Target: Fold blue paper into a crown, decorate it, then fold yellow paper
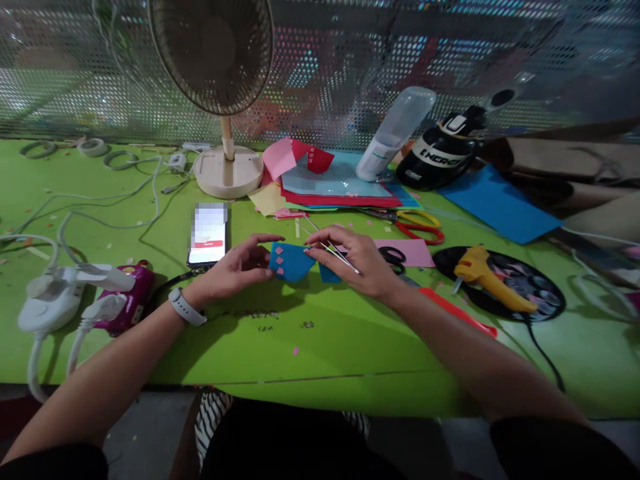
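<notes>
My left hand (243, 268) pinches the left edge of a small folded piece of blue paper (297, 265), which carries a column of pink diamond shapes near that edge. My right hand (363, 265) has a pair of metal tweezers (341, 257) lying through its fingers, and its fingertips also meet the paper's right side. Part of the paper is hidden behind those fingers. Just beyond the right hand lie a pink paper strip (417, 253) and black-handled scissors (393, 257). Tiny dark bits (263, 313) and a pink scrap (296, 351) rest on the green table (345, 353) below the hands.
A phone (209, 233) lies behind my left wrist, near a fan (229, 172). Power plugs (55, 293) and cables crowd the left. Coloured paper sheets (335, 175), a bottle (397, 133) and pliers (420, 220) are behind. At right, a yellow glue gun (493, 280) sits on a black tray (555, 293).
</notes>
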Motion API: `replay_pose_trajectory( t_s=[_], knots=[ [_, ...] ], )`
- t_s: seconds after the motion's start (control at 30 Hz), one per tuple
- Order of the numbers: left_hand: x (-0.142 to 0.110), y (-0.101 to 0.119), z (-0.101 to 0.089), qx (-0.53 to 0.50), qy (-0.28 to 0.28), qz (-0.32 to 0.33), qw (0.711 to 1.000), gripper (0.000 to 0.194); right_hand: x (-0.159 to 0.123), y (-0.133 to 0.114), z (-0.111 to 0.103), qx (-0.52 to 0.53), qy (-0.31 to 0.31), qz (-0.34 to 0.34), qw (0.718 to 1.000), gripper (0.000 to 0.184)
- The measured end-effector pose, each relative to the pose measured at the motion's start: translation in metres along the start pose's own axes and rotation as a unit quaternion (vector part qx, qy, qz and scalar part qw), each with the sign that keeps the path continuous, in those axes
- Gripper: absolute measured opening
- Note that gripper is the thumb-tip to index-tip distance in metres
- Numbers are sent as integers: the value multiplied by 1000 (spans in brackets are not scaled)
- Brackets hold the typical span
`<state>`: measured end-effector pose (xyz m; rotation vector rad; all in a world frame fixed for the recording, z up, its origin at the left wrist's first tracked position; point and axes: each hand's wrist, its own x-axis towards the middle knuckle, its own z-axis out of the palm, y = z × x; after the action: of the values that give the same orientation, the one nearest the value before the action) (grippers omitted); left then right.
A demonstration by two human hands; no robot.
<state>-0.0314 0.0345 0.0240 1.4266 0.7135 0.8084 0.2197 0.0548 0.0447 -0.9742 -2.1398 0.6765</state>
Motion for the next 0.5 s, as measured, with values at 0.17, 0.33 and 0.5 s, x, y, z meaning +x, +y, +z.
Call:
replay_pose_trajectory(
  t_s=[0.17, 0.33, 0.5],
  knots=[
    [1, -2, 8, -7, 42, -12, 999, 61, -1, -4, 2, 16, 6, 7, 1000, 19],
    [3, -10, 8, 13, 66, -17, 998, 64, -2, -7, 6, 17, 4, 11, 1000, 19],
    [4, -14, 6, 21, 65, -12, 998, 63, -3, -7, 9, 20, 1, -1, 1000, 17]
  ],
)
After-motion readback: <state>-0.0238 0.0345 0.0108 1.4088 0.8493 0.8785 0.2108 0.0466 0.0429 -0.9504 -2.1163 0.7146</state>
